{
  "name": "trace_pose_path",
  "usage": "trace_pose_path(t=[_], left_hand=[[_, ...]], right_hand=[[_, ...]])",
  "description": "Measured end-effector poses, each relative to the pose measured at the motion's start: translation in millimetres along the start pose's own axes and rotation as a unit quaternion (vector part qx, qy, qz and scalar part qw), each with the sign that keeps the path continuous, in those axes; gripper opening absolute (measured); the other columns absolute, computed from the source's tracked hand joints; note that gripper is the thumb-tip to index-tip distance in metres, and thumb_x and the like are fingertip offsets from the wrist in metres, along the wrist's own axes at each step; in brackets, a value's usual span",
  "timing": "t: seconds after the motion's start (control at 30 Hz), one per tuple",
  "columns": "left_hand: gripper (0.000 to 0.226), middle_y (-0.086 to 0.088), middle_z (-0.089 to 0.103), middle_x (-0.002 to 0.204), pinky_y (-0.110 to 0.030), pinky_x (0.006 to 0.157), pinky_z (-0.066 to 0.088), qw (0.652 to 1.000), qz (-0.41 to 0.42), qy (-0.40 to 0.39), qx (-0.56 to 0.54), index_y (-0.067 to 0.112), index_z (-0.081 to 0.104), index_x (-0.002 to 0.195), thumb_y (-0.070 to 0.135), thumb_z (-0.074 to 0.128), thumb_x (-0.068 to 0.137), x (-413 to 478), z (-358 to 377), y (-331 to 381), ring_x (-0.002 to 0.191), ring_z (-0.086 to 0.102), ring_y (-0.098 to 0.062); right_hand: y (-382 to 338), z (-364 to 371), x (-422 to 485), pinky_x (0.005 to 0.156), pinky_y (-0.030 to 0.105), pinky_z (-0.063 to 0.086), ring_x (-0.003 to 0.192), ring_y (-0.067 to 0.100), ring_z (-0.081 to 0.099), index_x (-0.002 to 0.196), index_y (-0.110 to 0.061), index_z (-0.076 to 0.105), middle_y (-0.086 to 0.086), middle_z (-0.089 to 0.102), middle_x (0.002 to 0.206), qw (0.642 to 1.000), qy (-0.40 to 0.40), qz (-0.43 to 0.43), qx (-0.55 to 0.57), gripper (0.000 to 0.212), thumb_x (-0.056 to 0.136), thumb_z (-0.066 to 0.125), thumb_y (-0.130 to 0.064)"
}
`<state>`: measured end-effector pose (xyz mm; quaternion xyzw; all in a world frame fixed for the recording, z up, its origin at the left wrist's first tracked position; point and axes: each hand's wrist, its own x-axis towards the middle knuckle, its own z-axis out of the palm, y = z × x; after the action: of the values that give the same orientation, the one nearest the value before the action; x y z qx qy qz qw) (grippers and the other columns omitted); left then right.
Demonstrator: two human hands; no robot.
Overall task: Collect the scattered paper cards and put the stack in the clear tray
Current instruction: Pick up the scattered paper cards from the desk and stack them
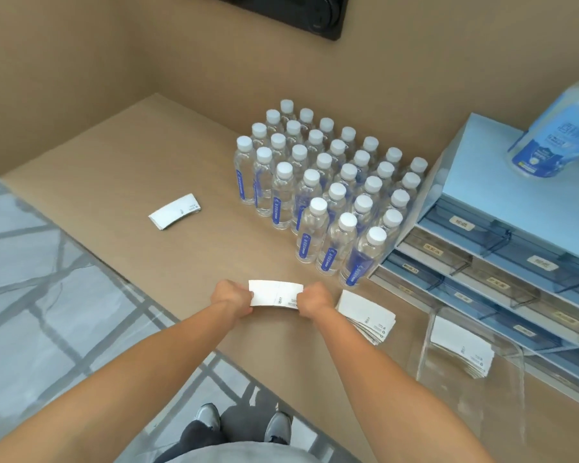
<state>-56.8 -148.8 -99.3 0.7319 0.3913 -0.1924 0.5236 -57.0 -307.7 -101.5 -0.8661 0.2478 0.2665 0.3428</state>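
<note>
A small stack of white curved paper cards (275, 294) is held between both hands near the table's front edge. My left hand (232, 297) grips its left end and my right hand (316, 300) grips its right end. Just to the right lies a fanned pile of the same cards (366, 316) on the table. A few more cards (175, 211) lie apart at the left middle of the table. The clear tray (428, 332) stands at the front right, with a stack of cards (462, 350) inside it.
Several water bottles (328, 192) with white caps stand in rows behind my hands. A blue drawer unit (502, 248) fills the right side, with a wrapped bottle pack (555, 128) on top. Beige walls close the table's back and left.
</note>
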Motion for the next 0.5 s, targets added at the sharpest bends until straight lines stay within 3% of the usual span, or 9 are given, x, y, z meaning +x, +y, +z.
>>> trace_pose_path(t=[0.03, 0.1, 0.23, 0.33, 0.43, 0.5], left_hand=[[0.022, -0.018, 0.064, 0.102, -0.037, 0.064, 0.061, 1.0, 0.002, 0.011, -0.01, 0.01, 0.055, 0.071, -0.002, 0.065, 0.086, 1.9, -7.7, 4.3, 0.083, 0.064, -0.032], [0.024, -0.016, 0.065, 0.095, -0.039, 0.071, 0.062, 0.999, 0.005, 0.032, -0.019, 0.012, 0.055, 0.068, -0.001, 0.065, 0.086, 8.6, -24.8, 10.3, 0.076, 0.064, -0.031], [0.013, -0.015, 0.067, 0.088, -0.043, 0.086, 0.062, 0.997, 0.006, 0.061, -0.047, 0.009, 0.062, 0.075, 0.002, 0.065, 0.085, 28.2, -60.0, 11.9, 0.062, 0.063, -0.024], [0.004, -0.016, 0.069, 0.092, -0.043, 0.086, 0.062, 0.995, 0.004, 0.077, -0.064, 0.007, 0.066, 0.086, 0.003, 0.065, 0.085, 44.0, -83.3, 14.9, 0.067, 0.065, -0.026], [0.005, -0.015, 0.069, 0.094, -0.041, 0.087, 0.062, 0.993, -0.003, 0.087, -0.083, 0.008, 0.064, 0.084, 0.004, 0.066, 0.086, 67.1, -105.1, 25.3, 0.063, 0.064, -0.024], [0.012, -0.014, 0.069, 0.092, -0.037, 0.087, 0.061, 0.992, -0.002, 0.085, -0.088, 0.005, 0.068, 0.097, 0.006, 0.067, 0.086, 88.1, -119.4, 34.7, 0.056, 0.062, -0.021]], right_hand=[[-9.9, 0.6, 2.0, 0.07, 0.028, 0.044, 0.087, 0.027, 0.061, 0.089, -0.007, 0.06, 0.014, 0.063, 0.096, 1.0, 0.002, -0.013, 0.006, 0.011, 0.086, 0.05, -0.007], [-31.1, 4.6, 5.7, 0.069, 0.03, 0.047, 0.08, 0.023, 0.056, 0.079, -0.01, 0.056, 0.01, 0.057, 0.088, 0.999, 0.011, -0.033, 0.026, 0.008, 0.084, 0.051, -0.005], [-75.5, 17.9, 15.1, 0.084, 0.034, 0.056, 0.089, 0.026, 0.065, 0.106, -0.002, 0.068, 0.014, 0.07, 0.1, 0.997, 0.006, -0.073, 0.017, 0.028, 0.082, 0.055, -0.005], [-109.9, 30.8, 23.0, 0.085, 0.03, 0.053, 0.105, 0.03, 0.066, 0.109, -0.004, 0.068, 0.015, 0.07, 0.114, 0.995, 0.008, -0.097, -0.004, 0.03, 0.082, 0.057, -0.007], [-145.7, 44.2, 35.1, 0.079, 0.026, 0.05, 0.106, 0.029, 0.065, 0.108, -0.005, 0.069, 0.014, 0.069, 0.114, 0.993, 0.01, -0.117, -0.027, 0.027, 0.084, 0.057, -0.008], [-171.0, 52.3, 44.9, 0.081, 0.026, 0.05, 0.106, 0.03, 0.065, 0.108, -0.005, 0.07, 0.014, 0.07, 0.114, 0.991, 0.013, -0.126, -0.04, 0.027, 0.084, 0.057, -0.008]])
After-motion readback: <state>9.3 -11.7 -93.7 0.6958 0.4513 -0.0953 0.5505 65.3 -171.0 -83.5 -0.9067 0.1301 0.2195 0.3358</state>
